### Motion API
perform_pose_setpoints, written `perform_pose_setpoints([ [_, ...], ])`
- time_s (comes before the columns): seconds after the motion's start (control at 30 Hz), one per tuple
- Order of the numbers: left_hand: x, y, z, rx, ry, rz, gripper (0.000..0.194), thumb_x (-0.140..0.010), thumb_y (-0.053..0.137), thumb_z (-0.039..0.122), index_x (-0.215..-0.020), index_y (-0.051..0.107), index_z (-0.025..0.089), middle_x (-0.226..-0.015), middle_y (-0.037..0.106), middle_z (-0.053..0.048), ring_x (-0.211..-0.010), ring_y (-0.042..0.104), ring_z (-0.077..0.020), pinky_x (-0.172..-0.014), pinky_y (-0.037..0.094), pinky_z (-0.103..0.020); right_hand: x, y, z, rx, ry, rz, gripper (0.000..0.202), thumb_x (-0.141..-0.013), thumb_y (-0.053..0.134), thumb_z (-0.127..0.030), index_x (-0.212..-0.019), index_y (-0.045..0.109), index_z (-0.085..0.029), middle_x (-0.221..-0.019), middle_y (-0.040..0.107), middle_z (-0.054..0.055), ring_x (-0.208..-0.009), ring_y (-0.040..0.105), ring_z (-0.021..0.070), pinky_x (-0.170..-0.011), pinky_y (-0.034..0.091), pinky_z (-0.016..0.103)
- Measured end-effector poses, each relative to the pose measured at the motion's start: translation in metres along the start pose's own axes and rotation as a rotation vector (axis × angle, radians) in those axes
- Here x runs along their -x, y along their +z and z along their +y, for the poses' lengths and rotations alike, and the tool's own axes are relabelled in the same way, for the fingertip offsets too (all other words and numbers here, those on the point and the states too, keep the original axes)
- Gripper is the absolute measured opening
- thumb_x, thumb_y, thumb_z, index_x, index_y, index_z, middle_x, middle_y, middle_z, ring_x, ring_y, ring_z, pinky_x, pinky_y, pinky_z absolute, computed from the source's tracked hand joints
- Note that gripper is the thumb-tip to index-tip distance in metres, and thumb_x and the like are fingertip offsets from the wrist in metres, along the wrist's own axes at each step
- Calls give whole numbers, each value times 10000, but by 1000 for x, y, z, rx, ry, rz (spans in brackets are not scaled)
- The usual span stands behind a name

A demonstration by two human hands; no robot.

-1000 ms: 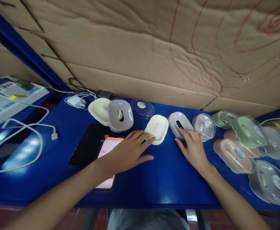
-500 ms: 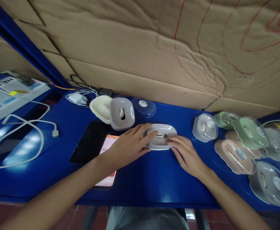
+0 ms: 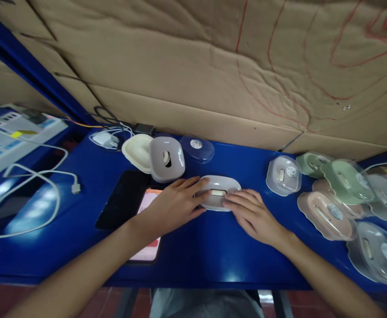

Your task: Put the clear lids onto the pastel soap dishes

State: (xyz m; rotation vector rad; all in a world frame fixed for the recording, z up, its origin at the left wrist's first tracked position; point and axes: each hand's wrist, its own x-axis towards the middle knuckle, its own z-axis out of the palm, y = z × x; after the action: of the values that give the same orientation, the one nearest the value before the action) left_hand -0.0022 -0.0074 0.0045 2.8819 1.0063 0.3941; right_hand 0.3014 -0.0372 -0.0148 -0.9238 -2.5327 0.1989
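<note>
A pale grey oval soap dish lies on the blue table in front of me, a cream bar showing in its middle slot. My left hand holds its left end, fingertips over the rim and inner surface. Its right end is held by my right hand, the fingers bent over the rim. Both thumbs are partly hidden. Behind my left hand stand a grey slotted soap tray and a cream soap-dish base, the tray overlapping the base. A clear lid with a round sticker lies beside them.
Several lidded soap dishes in grey, green and pink cluster at the right. A lit phone and a black flat object lie left of my hands. White cable loops at far left. Cardboard walls the back.
The soap dish has shifted slightly left on the table, with both hands still on it. The cream bar now shows more fully within the slot. The camera view has moved a little.
</note>
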Motion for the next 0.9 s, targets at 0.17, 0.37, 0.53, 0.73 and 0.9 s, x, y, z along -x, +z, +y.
perform_pose_setpoints([
  [0.17, 0, -7, 2, 30, 7, -14, 321, -962, 780, 306, -1267, 737, 212, -1451, 662, -130, -1267, 681, -362, -1040, 588, -523, -54, 3, 35, -111, 173, -7, 498, -1100, 397, -186, -1552, 562, -312, -1550, 643, 68, -1474, 568, 247, -1202, 473, 553],
  [0.37, 0, -10, 4, 95, -3, -43, 260, -955, 776, 375, -1177, 787, 238, -1479, 622, -126, -1190, 710, -359, -1030, 597, -553, -132, 26, 62, -55, 153, -88, 471, -1137, 400, -330, -1592, 501, -260, -1690, 479, 106, -1594, 403, 295, -1264, 378, 583],
  [0.53, 4, -5, 4, 155, 0, -60, 297, -977, 759, 345, -1242, 766, 211, -1569, 548, -163, -1267, 683, -362, -1022, 623, -520, -110, 25, 59, 35, 224, -27, 364, -1039, 643, -486, -1249, 644, -188, -1296, 647, 149, -1260, 616, 325, -1093, 514, 534],
  [0.73, 4, -4, 7, 233, -42, -86, 323, -973, 787, 342, -1254, 715, 201, -1661, 490, -162, -1381, 626, -366, -1068, 609, -513, -44, 3, 57, 42, 303, 32, 315, -1030, 593, -345, -1301, 552, -190, -1299, 575, 162, -1418, 537, 359, -1170, 492, 573],
  [0.9, 3, -3, 3, 359, -122, -86, 568, -940, 828, 392, -1423, 566, 250, -1630, 545, -124, -1408, 624, -318, -1159, 545, -466, -5, 6, 56, -12, 373, 93, 324, -1036, 557, -319, -1346, 532, -231, -1414, 533, 167, -1555, 422, 376, -1251, 410, 645],
])
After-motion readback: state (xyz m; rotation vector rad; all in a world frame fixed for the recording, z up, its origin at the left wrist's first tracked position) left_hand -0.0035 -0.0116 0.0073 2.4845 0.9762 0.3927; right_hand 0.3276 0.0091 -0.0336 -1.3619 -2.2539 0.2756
